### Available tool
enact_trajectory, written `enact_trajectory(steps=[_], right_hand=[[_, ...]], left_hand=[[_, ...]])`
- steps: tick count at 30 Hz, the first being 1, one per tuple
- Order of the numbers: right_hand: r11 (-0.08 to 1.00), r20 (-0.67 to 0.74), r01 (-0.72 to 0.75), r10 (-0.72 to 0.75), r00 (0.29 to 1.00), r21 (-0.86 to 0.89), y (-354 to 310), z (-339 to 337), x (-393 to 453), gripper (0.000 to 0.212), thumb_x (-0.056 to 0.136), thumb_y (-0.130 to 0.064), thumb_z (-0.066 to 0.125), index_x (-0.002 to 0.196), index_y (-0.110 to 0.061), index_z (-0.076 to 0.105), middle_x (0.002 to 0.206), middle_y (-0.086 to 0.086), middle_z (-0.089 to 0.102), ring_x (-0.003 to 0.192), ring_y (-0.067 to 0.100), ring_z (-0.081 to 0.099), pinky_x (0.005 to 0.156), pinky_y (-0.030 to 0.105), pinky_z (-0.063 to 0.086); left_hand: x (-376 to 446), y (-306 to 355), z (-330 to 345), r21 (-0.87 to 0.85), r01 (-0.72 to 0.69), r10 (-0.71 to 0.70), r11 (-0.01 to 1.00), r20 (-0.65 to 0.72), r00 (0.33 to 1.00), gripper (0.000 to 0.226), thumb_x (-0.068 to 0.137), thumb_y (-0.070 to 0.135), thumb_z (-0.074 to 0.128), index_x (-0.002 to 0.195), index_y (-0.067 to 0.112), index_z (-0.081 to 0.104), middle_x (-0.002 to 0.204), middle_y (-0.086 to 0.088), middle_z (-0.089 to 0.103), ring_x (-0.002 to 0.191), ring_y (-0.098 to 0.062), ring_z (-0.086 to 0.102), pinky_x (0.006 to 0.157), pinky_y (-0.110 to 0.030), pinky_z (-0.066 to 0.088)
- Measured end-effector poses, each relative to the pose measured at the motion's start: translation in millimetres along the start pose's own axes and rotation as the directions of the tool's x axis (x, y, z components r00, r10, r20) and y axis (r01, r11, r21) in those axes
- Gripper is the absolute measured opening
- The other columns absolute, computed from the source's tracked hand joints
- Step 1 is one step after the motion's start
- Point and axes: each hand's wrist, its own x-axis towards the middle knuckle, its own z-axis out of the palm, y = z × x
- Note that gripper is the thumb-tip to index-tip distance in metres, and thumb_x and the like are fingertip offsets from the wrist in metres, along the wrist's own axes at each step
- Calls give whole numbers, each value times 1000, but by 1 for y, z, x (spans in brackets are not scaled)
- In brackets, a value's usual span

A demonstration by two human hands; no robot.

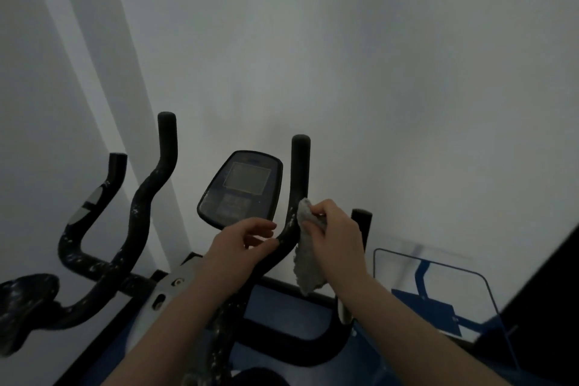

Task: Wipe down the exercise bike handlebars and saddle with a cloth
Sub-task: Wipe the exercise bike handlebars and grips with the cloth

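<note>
**spin_newbie:** so where are we at with this bike clean?

**ragman:** Handlebar stage, I'd say. The cloth [305, 247] is a grey rag pressed against the right side of the right-hand handlebar [296, 197], about where the upright part bends. The top is bunched in the right hand [336, 236], fingers pinched round it, and the rest hangs loose below. The left hand [242, 243] is on the other side of the same bar, thumb and fingers curled lightly at it, looks like steadying. Can't tell if it's properly clamped on.

**spin_newbie:** much left?

**ragman:** Loads, my guess. That bar has pale flecks on it near the bend and lower down. The left-hand handlebar [150, 185] is speckled too and nobody's touching it. The console [241, 188] sits between the two bars. I can't pick out the saddle for sure.

**spin_newbie:** next move?

**ragman:** Probably wrap the rag round the tube and run it along the bar, keeping the other hand bracing.
</note>
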Motion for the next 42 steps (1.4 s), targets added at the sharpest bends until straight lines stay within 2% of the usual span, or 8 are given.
enact_trajectory(steps=[3, 7, 12, 19, 27, 34, 38, 42], right_hand=[[994, -5, -68, 69, 998, 82, -1, 4, -19, 9, 90, -20, 62, 85, -16, 56, 75, -5, 60, 68, 5, 57, 57, 20, 46], [961, -19, -148, 157, 987, 232, -10, 12, -42, 9, 87, -18, 66, 88, -17, 57, 84, -8, 62, 79, -8, 56, 61, 7, 44], [914, -72, -213, 252, 965, 346, -20, 31, -68, 19, 83, -14, 70, 86, -25, 56, 90, -14, 60, 87, -7, 55, 72, 10, 44], [961, -21, -17, 24, 999, 277, -33, 43, -89, 13, 80, -13, 73, 84, -16, 61, 90, -4, 59, 86, 2, 57, 72, 8, 44], [981, 207, 193, -196, 959, 35, -33, -35, 0, 18, 80, -25, 73, 96, -27, 65, 92, -21, 62, 89, -6, 56, 76, 8, 45], [769, 272, 580, -517, 811, -268, -78, -60, 99, 33, 67, -23, 84, 94, -17, 68, 89, -11, 67, 77, -1, 60, 74, 2, 42], [484, 419, 789, -670, 613, -380, -92, -51, 131, 21, 71, -18, 82, 87, -10, 71, 86, -1, 71, 79, 16, 63, 74, 29, 51], [550, 449, 765, -621, 643, -335, -82, -45, 136, 18, 70, -18, 82, 84, -12, 73, 86, -5, 71, 87, 17, 62, 77, 23, 48]], left_hand=[[-15, -8, -1, 41, 0, 0, 999, 4, 1000, 24, 79, 26, 72, 101, 35, 68, 91, 17, 71, 85, 1, 65, 78, -35, 56], [-28, -12, -6, 25, 27, -26, 999, -40, 999, 22, 79, 19, 72, 99, 28, 70, 90, 10, 72, 84, -6, 67, 78, -36, 57], [-41, -13, -16, 45, 46, -43, 998, -79, 996, 17, 81, 22, 70, 97, 26, 71, 87, 11, 71, 78, 2, 64, 73, -22, 53], [-48, -16, -18, 30, 73, -70, 997, -83, 994, 14, 85, 22, 64, 96, 26, 71, 88, 13, 71, 84, -3, 66, 77, -25, 53], [-30, 5, 5, 87, 72, -57, 994, -155, 986, 23, 77, 34, 70, 100, 37, 65, 94, 15, 66, 83, -1, 60, 79, -28, 52], [-14, 8, 6, 186, 54, -33, 981, -111, 993, 34, 74, 47, 69, 107, 41, 60, 98, 21, 60, 87, 0, 55, 78, -20, 47], [-7, -1, 2, 190, 16, -4, 982, -64, 998, 24, 73, 51, 68, 93, 41, 61, 87, 24, 56, 79, 4, 53, 62, -9, 36], [-3, -7, 3, 145, 14, -6, 989, -51, 999, 17, 69, 51, 69, 80, 41, 60, 81, 24, 55, 73, 6, 53, 60, -10, 36]])
